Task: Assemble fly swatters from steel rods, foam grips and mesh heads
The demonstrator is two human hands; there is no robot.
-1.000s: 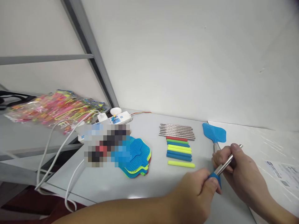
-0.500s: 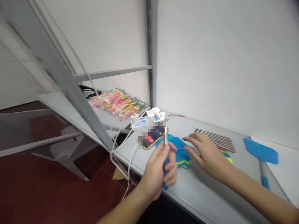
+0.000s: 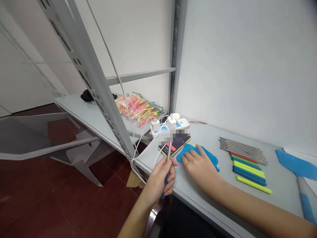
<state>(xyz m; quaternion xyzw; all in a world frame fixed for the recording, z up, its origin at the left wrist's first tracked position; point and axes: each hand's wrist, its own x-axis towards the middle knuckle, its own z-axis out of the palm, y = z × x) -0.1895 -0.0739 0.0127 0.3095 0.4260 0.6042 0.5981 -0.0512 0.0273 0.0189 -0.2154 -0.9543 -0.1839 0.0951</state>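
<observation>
My left hand (image 3: 162,178) is closed around a thin metal rod (image 3: 169,152) with a blue grip sleeve (image 3: 166,180) at its lower end, the rod pointing up and away. My right hand (image 3: 199,163) is on a small stack of flat, mesh-patterned fly swatter heads, its fingers bent down onto the blue fly swatter head (image 3: 210,157) on top; the fingertips are partly hidden. A bit of yellow-green shows at the stack's far edge. Right of that hand lie several metal rods (image 3: 242,150) and several red, green, blue and yellow sleeves (image 3: 249,170) in a row.
A phone (image 3: 179,145) lies behind the left hand, near a white power strip (image 3: 183,124) with chargers and cables. A blue fly swatter (image 3: 298,165) lies at far right. A grey metal upright (image 3: 99,86) and a bag of colourful items (image 3: 140,109) stand to the left.
My right hand has come down from above onto the fly swatter heads, its fingers now bent. My left hand still holds the rod. The view has shifted, bringing the coloured sleeves into sight.
</observation>
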